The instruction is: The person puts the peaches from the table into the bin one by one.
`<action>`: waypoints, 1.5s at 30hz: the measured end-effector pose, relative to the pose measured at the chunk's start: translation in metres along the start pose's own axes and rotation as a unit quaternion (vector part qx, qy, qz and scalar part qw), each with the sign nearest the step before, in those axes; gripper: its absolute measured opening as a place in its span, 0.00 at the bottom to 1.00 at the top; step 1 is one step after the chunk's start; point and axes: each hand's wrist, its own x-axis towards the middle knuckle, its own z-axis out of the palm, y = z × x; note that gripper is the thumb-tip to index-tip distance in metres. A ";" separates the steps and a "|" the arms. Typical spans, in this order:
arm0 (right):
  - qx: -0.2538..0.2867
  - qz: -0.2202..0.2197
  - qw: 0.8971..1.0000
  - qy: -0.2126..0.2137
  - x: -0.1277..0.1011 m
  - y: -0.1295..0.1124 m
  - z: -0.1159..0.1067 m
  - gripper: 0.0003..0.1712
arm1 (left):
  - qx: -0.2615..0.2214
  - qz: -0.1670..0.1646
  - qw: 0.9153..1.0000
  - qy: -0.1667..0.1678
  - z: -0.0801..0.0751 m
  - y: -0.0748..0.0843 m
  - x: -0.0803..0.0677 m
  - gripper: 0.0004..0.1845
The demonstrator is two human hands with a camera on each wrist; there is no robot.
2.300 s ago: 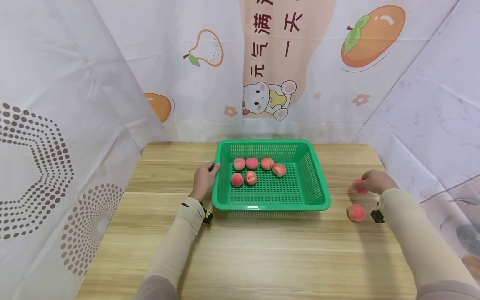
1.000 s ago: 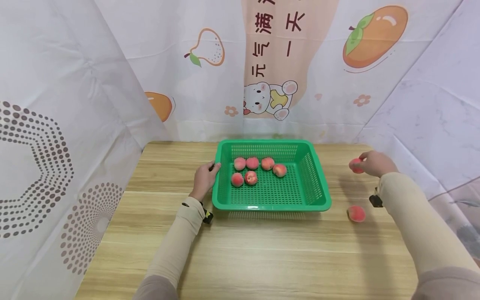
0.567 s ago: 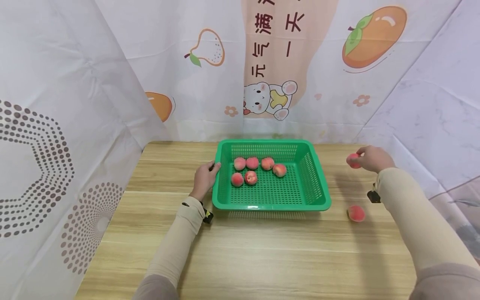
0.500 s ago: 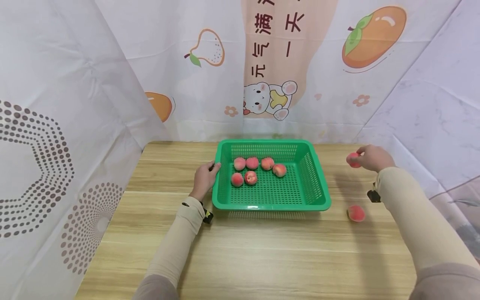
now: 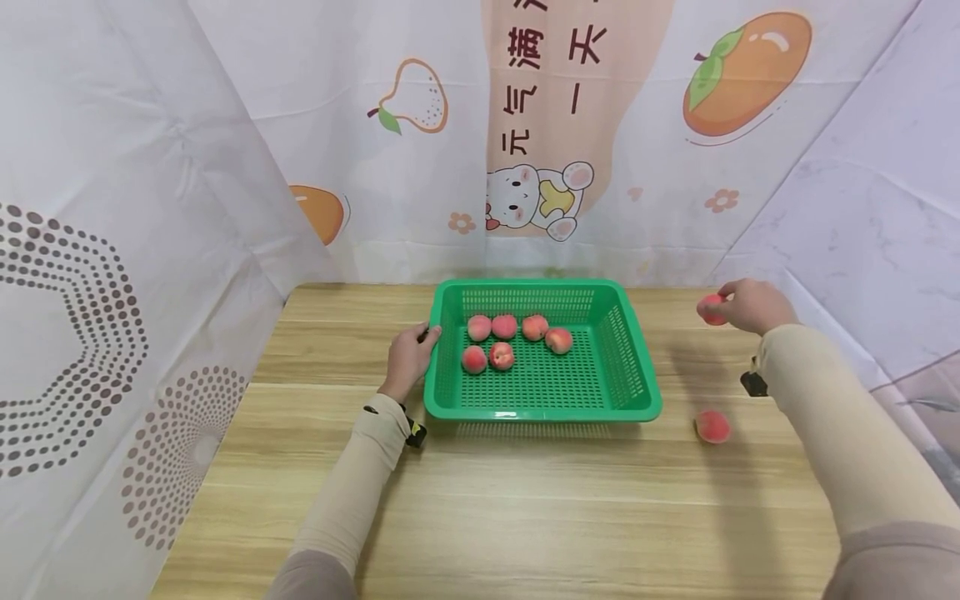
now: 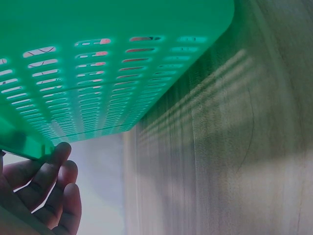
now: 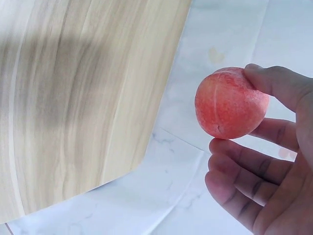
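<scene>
Backdrop banner (image 5: 573,100) reads 元气满, 一天. Right hand (image 5: 753,305) pinches a round pink-red peach (image 5: 709,309) above the desk (image 5: 525,500), at three o'clock from the green slotted plastic basket (image 5: 645,400); left hand (image 5: 408,358) grips its rim.

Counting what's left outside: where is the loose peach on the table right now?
In the head view the loose peach lies on the table, just right of the green basket's near right corner, below the right hand.

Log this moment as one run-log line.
left hand: grips green basket rim | right hand: holds peach aloft | basket: six peaches
</scene>
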 end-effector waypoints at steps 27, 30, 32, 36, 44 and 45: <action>0.008 -0.007 1.000 0.013 0.003 -0.023 -0.009 0.41 | 0.005 0.008 1.000 0.003 0.000 0.001 -0.001 0.27; 0.011 -0.015 1.000 0.021 0.005 -0.026 -0.009 0.39 | 0.004 0.008 1.000 0.003 0.000 0.000 -0.001 0.27; 0.014 -0.020 0.999 0.027 0.007 -0.028 -0.009 0.38 | -0.001 0.008 1.000 0.003 0.001 0.000 -0.001 0.27; 0.022 -0.023 0.999 0.029 0.009 -0.032 -0.007 0.38 | -0.004 0.009 1.000 0.005 0.001 0.000 -0.001 0.27; 0.028 -0.022 0.999 0.030 0.009 -0.036 -0.001 0.37 | -0.004 0.007 1.000 0.001 0.001 0.001 -0.002 0.27; 0.028 -0.022 0.999 0.029 0.010 -0.037 -0.001 0.38 | -0.003 0.007 1.000 0.000 0.001 0.001 -0.002 0.27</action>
